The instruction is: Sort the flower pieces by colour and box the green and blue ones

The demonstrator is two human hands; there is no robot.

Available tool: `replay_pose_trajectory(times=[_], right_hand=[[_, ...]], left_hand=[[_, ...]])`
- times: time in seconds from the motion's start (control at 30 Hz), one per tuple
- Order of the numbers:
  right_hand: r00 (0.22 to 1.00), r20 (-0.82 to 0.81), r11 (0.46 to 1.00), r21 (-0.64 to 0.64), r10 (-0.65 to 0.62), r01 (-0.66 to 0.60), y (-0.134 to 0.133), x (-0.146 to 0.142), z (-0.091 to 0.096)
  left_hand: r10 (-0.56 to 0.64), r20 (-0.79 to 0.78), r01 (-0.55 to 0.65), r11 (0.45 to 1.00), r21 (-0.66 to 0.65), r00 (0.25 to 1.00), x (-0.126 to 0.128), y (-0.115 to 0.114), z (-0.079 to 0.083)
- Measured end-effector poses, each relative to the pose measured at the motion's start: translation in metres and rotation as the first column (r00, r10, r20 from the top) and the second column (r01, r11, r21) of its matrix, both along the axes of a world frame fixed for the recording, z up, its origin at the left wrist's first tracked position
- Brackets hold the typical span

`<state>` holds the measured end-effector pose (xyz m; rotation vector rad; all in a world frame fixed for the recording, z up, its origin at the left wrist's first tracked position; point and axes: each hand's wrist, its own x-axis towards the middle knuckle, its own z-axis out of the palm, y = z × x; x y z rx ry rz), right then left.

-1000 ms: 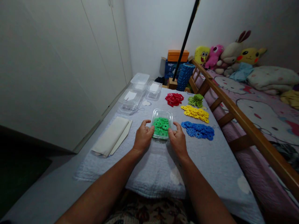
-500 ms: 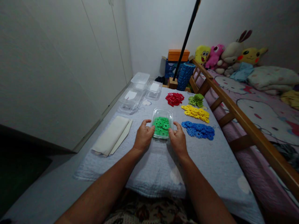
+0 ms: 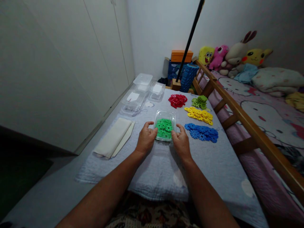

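A clear plastic box [image 3: 165,114] filled with green flat pieces [image 3: 164,128] sits on a pale blue quilt [image 3: 156,171]. My left hand [image 3: 145,141] grips the box's near left corner, fingers curled against its side. On the near right corner my right hand [image 3: 181,143] does the same, thumb on the rim. To the right lie loose heaps of flat pieces: blue [image 3: 202,132], yellow [image 3: 199,115], red [image 3: 177,100] and light green [image 3: 199,101].
Empty clear boxes and lids [image 3: 133,102] stand at the quilt's far left. A folded cream cloth [image 3: 113,137] lies to the left. A wooden bed rail [image 3: 247,124] runs along the right, with plush toys [image 3: 228,55] behind. A black pole [image 3: 189,39] rises at the back.
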<state>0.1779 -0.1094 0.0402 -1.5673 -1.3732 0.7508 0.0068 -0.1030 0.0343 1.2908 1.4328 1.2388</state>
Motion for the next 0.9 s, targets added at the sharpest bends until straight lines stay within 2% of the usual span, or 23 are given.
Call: replay_pose_trajectory(times=[0.23,0.53,0.9], right_hand=[[1.000,0.014,1.000,0.002,0.001,-0.001,0.0009,-0.0002,-0.0020],[0.993,0.114,1.000,0.021,-0.022,0.020,-0.0015,-0.0029,-0.0027],[0.995,0.096,0.999,0.006,-0.037,0.036,-0.0031,-0.0046,-0.0026]], left_hand=[[0.017,-0.147,-0.017,1.000,0.000,0.989,0.0023,-0.0065,0.0058],[-0.006,-0.039,0.005,0.999,-0.044,0.999,0.0023,-0.0021,0.0040],[-0.025,0.021,0.026,0.998,-0.056,0.999,0.0026,-0.0006,0.0020]])
